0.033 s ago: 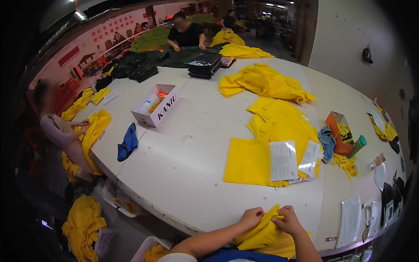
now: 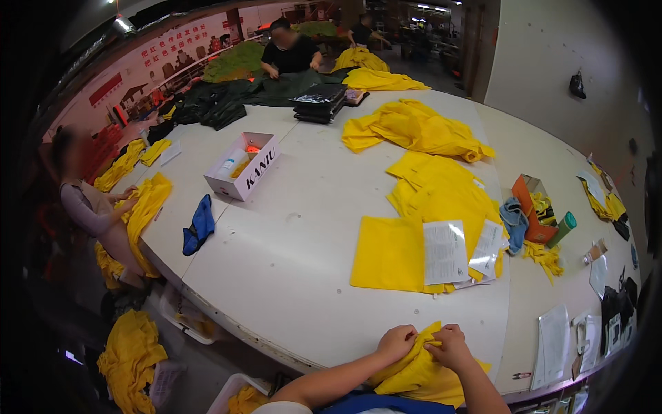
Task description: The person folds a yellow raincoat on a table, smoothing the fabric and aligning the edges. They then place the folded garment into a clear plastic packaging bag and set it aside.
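At the table's near edge I hold a yellow cloth garment (image 2: 419, 376), bunched up in front of me. My left hand (image 2: 397, 343) is closed on its upper left side, the fingers curled. My right hand (image 2: 451, 345) pinches a fold of the same garment, a short way from the left hand. The lower part of the cloth hangs towards my lap, over something blue (image 2: 376, 403) that I wear. Beyond my hands lie a folded yellow garment (image 2: 387, 255) and printed sheets (image 2: 445, 252) in clear plastic.
Yellow garments (image 2: 420, 131) lie farther up the white table (image 2: 289, 276). To the right stand an orange box (image 2: 524, 200) and a green cylinder (image 2: 562, 230). Left are a white box (image 2: 234, 186) and blue cloth (image 2: 200, 224). Co-workers handle cloth at the far and left sides.
My right hand has edged slightly to the left, closer to my left hand. Both keep hold of the yellow garment. The whole view has shifted a little.
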A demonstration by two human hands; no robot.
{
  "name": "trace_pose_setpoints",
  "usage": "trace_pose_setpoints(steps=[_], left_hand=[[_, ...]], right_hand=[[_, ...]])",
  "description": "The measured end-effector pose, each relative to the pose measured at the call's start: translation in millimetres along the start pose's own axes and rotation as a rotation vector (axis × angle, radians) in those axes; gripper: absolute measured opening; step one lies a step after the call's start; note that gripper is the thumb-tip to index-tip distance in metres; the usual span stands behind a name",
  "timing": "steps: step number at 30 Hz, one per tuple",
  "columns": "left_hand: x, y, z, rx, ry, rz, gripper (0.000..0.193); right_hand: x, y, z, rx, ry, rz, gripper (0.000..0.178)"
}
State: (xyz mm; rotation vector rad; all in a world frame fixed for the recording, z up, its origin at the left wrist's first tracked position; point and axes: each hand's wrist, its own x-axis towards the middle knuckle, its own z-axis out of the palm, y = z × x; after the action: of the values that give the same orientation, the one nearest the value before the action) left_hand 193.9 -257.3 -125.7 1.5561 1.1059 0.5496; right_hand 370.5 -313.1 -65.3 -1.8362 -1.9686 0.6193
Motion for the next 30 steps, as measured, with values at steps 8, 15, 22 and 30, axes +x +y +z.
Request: trace_pose_setpoints(steps=[8,15,22,30], left_hand=[[-10,18,-2,0.161,0.189,0.268,0.012],[-11,14,0,0.394,0.197,0.553,0.007],[11,20,-3,0.645,0.086,0.598,0.008],[-1,25,1,0.541,-0.021,0.673,0.007]], right_hand=[[-2,-16,12,-0.571,0.000,-0.172,0.014],[-12,5,42,-0.196,0.041,0.002,0.012],[-2,2,22,-0.198,0.343,0.007,0.038],[18,32,23,0.279,-0.132,0.495,0.050]])
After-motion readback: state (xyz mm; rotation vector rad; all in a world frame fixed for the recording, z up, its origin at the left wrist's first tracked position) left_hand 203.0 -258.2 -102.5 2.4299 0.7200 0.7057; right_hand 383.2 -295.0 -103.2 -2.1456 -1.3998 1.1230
